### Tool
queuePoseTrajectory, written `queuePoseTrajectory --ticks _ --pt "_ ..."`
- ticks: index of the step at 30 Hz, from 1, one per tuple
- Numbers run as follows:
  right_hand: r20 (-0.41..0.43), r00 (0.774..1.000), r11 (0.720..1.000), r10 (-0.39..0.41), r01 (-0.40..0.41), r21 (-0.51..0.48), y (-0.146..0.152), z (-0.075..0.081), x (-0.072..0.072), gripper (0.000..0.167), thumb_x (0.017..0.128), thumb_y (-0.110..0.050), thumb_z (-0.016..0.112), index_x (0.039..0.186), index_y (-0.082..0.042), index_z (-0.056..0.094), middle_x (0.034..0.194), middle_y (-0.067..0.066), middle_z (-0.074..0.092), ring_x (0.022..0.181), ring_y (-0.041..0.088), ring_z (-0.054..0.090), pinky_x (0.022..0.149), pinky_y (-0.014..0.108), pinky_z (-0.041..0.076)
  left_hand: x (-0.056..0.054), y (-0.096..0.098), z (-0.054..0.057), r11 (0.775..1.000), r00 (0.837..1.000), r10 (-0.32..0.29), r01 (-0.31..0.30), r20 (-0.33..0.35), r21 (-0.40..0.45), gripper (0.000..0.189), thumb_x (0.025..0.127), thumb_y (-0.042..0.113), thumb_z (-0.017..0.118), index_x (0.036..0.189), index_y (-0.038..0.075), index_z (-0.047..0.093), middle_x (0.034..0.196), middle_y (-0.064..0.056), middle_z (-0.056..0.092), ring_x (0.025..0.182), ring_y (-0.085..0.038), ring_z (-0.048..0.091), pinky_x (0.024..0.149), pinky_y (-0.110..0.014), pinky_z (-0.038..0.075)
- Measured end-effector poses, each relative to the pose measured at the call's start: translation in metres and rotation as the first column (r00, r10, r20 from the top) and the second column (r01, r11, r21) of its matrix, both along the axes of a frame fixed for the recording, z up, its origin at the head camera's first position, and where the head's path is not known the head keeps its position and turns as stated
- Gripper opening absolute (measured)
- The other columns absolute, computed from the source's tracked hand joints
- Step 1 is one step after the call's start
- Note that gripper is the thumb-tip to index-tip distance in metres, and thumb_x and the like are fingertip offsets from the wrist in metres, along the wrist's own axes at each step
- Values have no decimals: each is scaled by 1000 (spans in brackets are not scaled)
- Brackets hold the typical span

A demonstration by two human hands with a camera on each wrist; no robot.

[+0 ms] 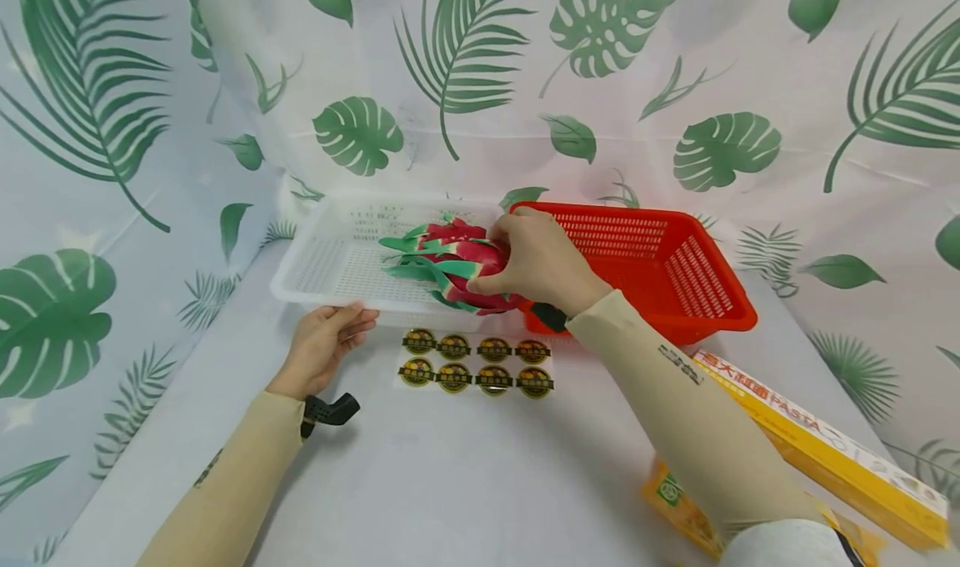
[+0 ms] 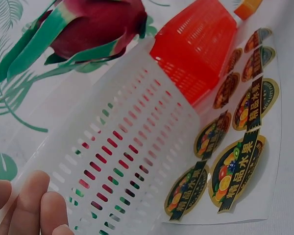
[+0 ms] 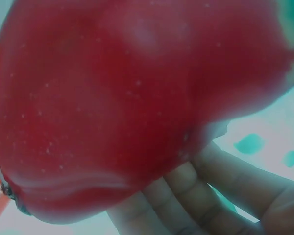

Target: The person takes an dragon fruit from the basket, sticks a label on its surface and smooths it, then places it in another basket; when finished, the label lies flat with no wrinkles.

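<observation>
My right hand [image 1: 542, 258] grips a red dragon fruit [image 1: 480, 268] with green leafy scales, held over the right end of the white basket [image 1: 287, 273]. In the right wrist view the smooth red skin of this fruit [image 3: 103, 103] fills most of the picture, with fingers curled under it. Behind it in the head view shows more red and green fruit [image 1: 450, 232], and red and green also show through the slots of the basket wall [image 2: 122, 166]. My left hand [image 1: 326, 342] holds the basket's front rim near its left corner.
A red slotted basket [image 1: 693, 279] stands right beside the white one. In front lies a sheet with several round black-and-gold fruit stickers [image 1: 493, 375]. On the right are a long pasta box [image 1: 825, 442] and a yellow packet [image 1: 678, 500], partly under my right arm.
</observation>
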State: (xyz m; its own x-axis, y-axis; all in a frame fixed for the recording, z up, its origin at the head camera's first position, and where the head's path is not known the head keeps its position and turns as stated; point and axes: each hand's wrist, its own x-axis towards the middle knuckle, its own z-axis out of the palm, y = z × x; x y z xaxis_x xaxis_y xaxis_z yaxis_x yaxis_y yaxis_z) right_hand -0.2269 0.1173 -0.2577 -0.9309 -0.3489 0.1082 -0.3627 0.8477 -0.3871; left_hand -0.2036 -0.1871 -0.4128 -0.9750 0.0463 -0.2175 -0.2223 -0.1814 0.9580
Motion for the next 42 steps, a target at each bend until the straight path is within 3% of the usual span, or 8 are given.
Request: queuePoseTrajectory --ticks 17,24,31,42 --pt "9 999 999 53 -53 10 21 -13 50 52 73 -44 93 108 -12 71 104 2 67 97 19 60 72 31 60 1 0 1 1000 1000 -6 6 -6 26 23 107 26 58 120 6 57 92 15 79 91 -1 73 83 -17 57" --pt "42 997 998 57 -59 37 28 -22 73 57 70 -45 95 108 -12 70 103 2 66 95 18 60 71 29 60 2 -1 3 999 1000 -17 17 -11 27 24 107 27 58 120 7 57 92 15 79 93 -1 73 81 -16 56" --pt "82 995 994 55 -62 92 36 -39 92 62 66 -49 96 108 -12 70 99 0 65 93 17 60 71 27 59 2 0 4 999 1000 -24 24 -11 33 22 107 27 59 119 8 57 93 15 78 93 -1 73 83 -17 56" --pt "112 990 986 89 -104 132 47 -70 110 64 65 -51 96 108 -11 70 99 -1 69 89 14 59 77 29 55 1 0 4 999 1000 -21 22 -10 47 27 107 28 60 122 6 55 94 14 78 93 -1 72 82 -16 56"
